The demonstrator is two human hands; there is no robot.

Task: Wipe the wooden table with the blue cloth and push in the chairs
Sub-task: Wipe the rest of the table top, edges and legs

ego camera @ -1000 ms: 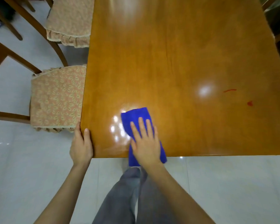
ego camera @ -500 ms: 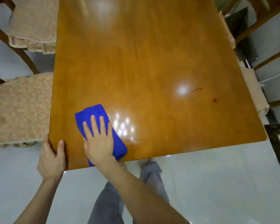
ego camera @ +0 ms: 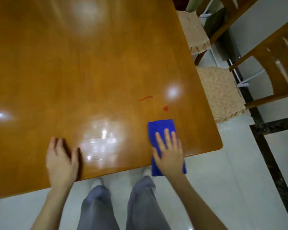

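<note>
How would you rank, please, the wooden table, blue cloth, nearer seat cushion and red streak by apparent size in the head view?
Largest to smallest:
1. wooden table
2. nearer seat cushion
3. blue cloth, partly hidden under the right hand
4. red streak

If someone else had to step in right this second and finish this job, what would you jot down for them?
Right hand: flat, pressing the blue cloth on the table by its near right corner; the cloth's end hangs over the edge.
Left hand: open, resting on the tabletop at the near edge, blurred.
Done: cannot tell how much is wiped.
Left: red streak and red spot just beyond the cloth are unwiped; near chair and far chair on the right have seats showing beside the table, not pushed in.
</note>
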